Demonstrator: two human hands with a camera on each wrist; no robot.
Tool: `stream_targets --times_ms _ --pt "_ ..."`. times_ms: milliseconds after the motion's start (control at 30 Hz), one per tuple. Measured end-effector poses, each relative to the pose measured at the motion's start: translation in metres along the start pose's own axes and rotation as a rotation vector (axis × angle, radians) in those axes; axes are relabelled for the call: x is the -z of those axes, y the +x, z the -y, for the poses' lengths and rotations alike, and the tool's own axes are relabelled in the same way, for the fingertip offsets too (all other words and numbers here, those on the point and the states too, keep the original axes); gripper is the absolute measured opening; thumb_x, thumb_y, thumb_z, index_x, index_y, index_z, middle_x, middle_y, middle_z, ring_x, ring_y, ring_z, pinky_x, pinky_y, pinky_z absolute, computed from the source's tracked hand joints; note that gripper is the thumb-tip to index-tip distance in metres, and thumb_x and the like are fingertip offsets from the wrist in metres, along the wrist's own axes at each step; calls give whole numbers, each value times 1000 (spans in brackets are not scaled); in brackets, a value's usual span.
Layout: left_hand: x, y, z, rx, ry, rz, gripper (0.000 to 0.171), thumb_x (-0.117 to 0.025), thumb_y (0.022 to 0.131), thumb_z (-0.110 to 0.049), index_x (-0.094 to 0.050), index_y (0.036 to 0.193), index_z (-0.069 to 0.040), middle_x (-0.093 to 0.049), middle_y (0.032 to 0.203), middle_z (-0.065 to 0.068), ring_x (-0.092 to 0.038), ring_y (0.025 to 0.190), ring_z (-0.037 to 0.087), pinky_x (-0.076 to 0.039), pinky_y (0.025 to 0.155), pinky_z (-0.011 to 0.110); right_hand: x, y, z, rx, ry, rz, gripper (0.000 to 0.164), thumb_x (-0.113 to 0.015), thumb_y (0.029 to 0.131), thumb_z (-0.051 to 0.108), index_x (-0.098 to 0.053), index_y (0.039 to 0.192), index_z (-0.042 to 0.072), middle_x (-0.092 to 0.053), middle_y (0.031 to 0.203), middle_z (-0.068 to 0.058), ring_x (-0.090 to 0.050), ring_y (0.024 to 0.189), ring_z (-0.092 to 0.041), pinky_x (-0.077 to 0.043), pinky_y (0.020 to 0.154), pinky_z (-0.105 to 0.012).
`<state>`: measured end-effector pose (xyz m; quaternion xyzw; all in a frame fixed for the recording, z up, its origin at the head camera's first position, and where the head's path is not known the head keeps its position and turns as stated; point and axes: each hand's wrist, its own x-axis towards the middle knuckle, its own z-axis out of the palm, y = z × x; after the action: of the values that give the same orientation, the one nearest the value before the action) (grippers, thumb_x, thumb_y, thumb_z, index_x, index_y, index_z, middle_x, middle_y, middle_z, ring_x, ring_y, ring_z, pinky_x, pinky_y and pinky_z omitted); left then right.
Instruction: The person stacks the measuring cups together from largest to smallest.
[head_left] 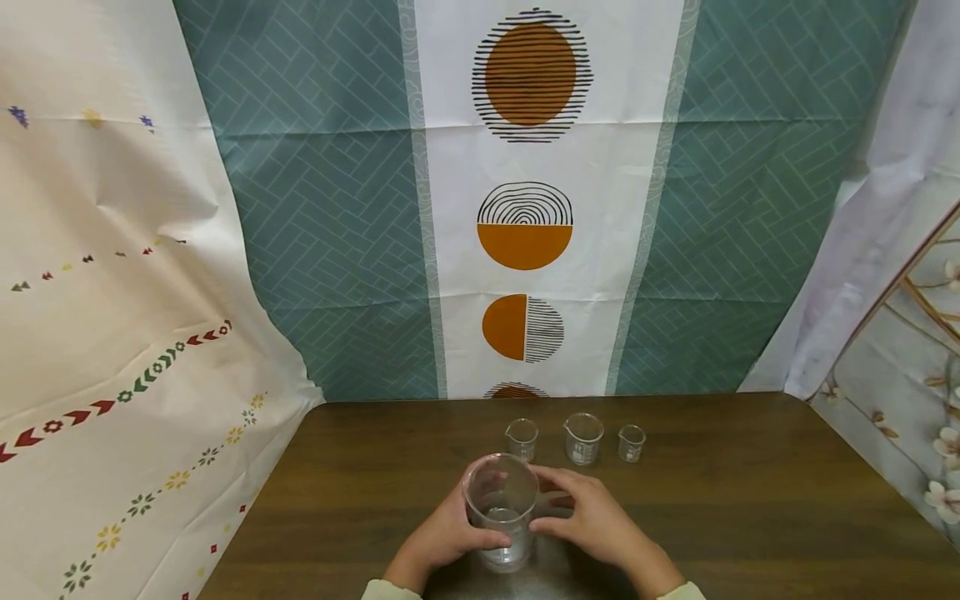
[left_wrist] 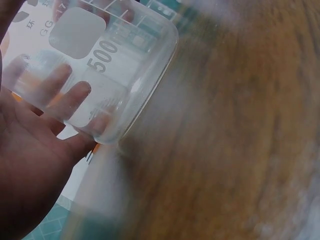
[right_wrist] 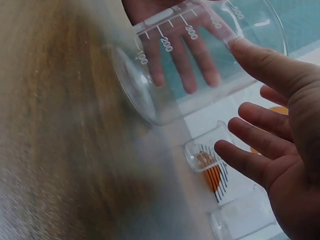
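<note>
A large clear glass beaker [head_left: 517,550] with white graduation marks stands upright near the table's front edge. My left hand [head_left: 448,527] grips its left side, thumb across the front; through the glass its fingers [right_wrist: 187,75] show spread behind the wall. The printed 500 mark on the beaker [left_wrist: 150,70] faces the left wrist camera. At the right side, my right hand [head_left: 603,517] has its fingers parted and loosely bent, with the thumb at the glass and the other fingers mostly away from it. Whether the thumb touches is hard to tell.
Behind the large beaker, three smaller glass beakers stand in a row: a left one [head_left: 522,443], a wider middle one [head_left: 582,442] and the smallest [head_left: 632,444] at right. The brown wooden table [head_left: 750,483] meets a patterned cloth [head_left: 345,250] at its back edge.
</note>
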<state>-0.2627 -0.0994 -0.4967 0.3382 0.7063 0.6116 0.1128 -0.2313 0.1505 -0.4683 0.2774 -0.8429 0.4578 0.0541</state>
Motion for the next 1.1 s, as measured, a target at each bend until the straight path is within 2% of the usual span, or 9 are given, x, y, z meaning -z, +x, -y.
stream_targets --times_ms 333,633,833,1000,1100 --pt "1 0 1 -14 3 15 96 -84 75 -14 -22 149 -21 -44 144 17 -44 133 38 -39 109 39 7 0 -1 -24 -82 -51 63 -78 80 35 -55 134 12 -62 128 -2 -62 113 -29 -55 88 -37" --pt "1 0 1 -20 4 13 97 -84 75 -13 -22 149 -22 -43 144 22 -45 131 42 -39 109 35 11 0 -2 10 -240 -147 60 -80 77 37 -59 130 18 -58 130 0 -62 108 -24 -55 84 -32" --pt "1 -1 0 3 -21 11 97 -85 74 -16 -22 149 -25 -42 146 17 -43 134 39 -38 110 36 14 1 -4 6 -324 -202 60 -84 74 30 -60 129 21 -57 133 0 -59 114 -21 -54 84 -30" --pt "1 0 -1 11 -31 11 97 -85 74 -17 -22 149 -25 -41 147 18 -41 134 40 -38 110 35 17 3 -7 15 -362 -238 60 -84 74 26 -60 129 23 -56 133 3 -57 119 -20 -54 86 -32" --pt "1 0 -1 16 -27 9 97 -85 74 -17 -23 148 -26 -41 147 18 -41 134 39 -39 109 35 20 4 -8 8 -382 -247 60 -84 75 26 -60 129 23 -56 134 2 -61 114 -21 -54 86 -36"
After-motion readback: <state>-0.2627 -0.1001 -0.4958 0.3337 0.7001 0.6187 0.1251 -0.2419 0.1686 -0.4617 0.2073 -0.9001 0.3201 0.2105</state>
